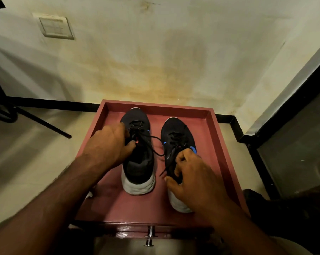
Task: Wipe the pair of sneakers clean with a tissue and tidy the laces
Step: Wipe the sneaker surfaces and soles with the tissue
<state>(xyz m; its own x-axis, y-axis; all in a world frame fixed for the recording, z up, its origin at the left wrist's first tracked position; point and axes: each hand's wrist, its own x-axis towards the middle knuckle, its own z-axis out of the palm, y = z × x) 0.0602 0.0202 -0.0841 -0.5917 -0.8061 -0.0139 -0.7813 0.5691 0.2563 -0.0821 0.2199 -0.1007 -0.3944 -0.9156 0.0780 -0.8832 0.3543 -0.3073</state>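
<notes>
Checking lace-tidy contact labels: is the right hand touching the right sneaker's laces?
Touching. The head view shows the right hand with fingers curled round the black laces over the right sneaker, no gap visible.

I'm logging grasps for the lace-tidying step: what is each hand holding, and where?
The left hand grips the left sneaker at its lace area. The right hand grips the right sneaker at its collar, among the laces.

Home room corner: stained wall (155, 61), switch plate (54, 27), tiled floor (26, 153) (black skirting).
</notes>
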